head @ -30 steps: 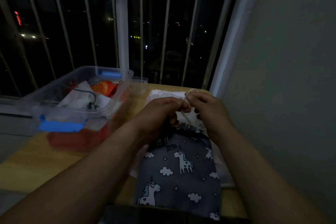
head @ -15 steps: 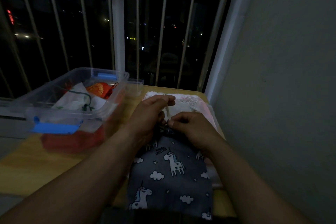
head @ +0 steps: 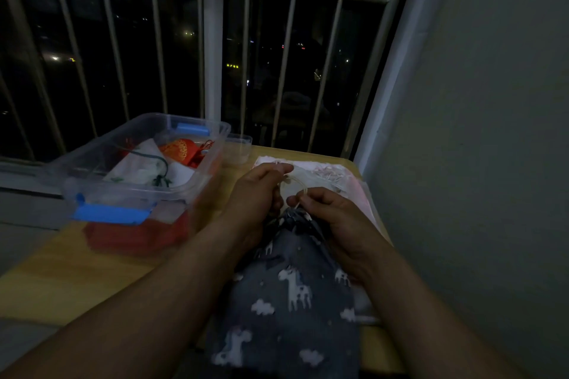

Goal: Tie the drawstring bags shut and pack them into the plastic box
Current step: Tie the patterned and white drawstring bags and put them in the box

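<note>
A dark grey drawstring bag [head: 286,295] printed with white unicorns and clouds lies on the wooden table in front of me, its neck gathered. My left hand [head: 255,194] pinches the pale drawstring [head: 294,181] above the neck. My right hand [head: 332,215] pinches the same cord just right of the neck, so a loop arcs between the two hands. The clear plastic box [head: 197,175] with blue latches stands to the left. It holds a white bag with a green cord [head: 144,169] and a red bag [head: 181,149].
A pale pink and white bag [head: 341,181] lies flat under and beyond my hands. Something red [head: 135,234] lies under the box. A small clear lid or tub [head: 238,148] sits behind the box. A metal railing [head: 215,40] runs behind the table, a wall [head: 477,163] on the right.
Both hands have reworked the cord: my left hand lifted its end up while my right dropped to the bag's neck, and a loop now shows between them. The camera has moved closer.
</note>
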